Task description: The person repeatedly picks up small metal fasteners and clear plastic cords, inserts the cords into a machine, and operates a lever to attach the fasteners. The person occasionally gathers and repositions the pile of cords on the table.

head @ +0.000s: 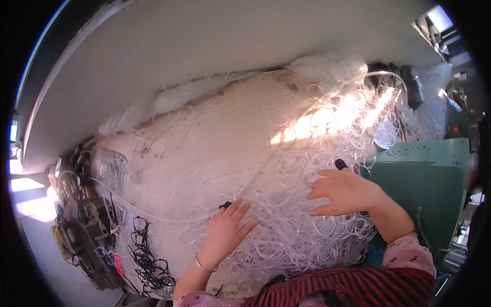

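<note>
Many clear plastic tubing loops [291,238] lie in a tangled heap on the pale worktable [215,142]. My left hand [228,232] is over the heap's left edge, palm down, fingers spread, with a black cover on one fingertip and a bracelet at the wrist. A long clear tube [153,217] runs from the left side of the table to that hand's fingertips; whether they touch it I cannot tell. My right hand [337,192] hovers over the right part of the heap, fingers apart, another black cover on a fingertip. No held item shows in it.
Black cords [147,264] lie bunched at the lower left, beside a small red item [119,264]. Machine parts [86,234] line the left end. A green metal housing [414,184] stands at right. Clear plastic bags [330,67] lie along the far edge, below a grey panel [215,42].
</note>
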`<state>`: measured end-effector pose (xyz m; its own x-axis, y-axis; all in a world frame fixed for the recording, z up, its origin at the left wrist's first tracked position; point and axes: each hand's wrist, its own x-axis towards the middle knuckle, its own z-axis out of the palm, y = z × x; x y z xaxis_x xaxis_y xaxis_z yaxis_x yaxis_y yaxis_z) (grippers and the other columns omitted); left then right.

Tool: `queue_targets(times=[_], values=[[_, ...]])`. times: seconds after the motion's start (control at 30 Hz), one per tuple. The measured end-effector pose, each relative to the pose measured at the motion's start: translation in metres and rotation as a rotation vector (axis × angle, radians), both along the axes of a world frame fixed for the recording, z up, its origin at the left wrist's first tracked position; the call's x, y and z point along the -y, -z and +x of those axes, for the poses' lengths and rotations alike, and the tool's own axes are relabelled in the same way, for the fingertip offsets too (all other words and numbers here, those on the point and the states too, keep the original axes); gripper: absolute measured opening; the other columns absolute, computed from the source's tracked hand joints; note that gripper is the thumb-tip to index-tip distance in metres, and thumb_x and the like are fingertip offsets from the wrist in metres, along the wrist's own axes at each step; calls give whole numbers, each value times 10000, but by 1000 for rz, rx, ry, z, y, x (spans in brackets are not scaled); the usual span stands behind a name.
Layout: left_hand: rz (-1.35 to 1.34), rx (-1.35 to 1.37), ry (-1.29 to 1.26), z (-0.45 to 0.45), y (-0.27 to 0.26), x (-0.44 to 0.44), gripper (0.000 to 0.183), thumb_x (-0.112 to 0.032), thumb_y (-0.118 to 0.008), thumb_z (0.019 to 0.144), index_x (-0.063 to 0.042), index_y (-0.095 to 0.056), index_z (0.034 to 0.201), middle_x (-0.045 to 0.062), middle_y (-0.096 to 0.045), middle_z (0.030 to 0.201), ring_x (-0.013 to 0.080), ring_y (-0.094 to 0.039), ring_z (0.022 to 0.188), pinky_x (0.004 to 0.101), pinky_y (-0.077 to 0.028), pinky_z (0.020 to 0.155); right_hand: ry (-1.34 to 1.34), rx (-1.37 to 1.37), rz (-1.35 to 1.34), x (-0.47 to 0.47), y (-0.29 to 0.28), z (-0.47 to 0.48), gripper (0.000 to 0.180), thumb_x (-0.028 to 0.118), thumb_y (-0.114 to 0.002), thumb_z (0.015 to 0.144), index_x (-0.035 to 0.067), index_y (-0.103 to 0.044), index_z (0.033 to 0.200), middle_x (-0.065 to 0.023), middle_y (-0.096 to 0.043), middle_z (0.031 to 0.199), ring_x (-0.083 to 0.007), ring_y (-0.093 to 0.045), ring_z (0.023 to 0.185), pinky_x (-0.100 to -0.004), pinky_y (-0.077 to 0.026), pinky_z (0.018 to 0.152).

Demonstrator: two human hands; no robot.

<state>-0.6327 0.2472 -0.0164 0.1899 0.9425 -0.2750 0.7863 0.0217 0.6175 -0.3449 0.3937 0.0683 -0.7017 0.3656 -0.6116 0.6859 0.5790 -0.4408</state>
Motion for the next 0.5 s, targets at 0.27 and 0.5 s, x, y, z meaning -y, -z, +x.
queue_targets(times=[0.27, 0.5], values=[[512, -514, -595, -191, 40, -122, 448, -389, -660, 913, -119, -639, 1271, 183, -558, 1363, 409, -581, 1099, 500, -426, 980, 383, -506, 270, -186, 76, -121, 442, 285, -717, 885, 106, -634, 1280, -125, -655, 1252, -261, -624, 1129, -363, -506, 960], [323, -489, -783, -189, 127, -134, 586, -593, -572, 922, -259, -580, 1404, 218, -334, 1583, 477, -511, 1240, 596, -314, 1100, 540, -767, 633, -186, 173, -247, 443, 138, -688, 857, 152, -594, 1289, -82, -615, 1223, -259, -580, 1142, -359, -496, 933]])
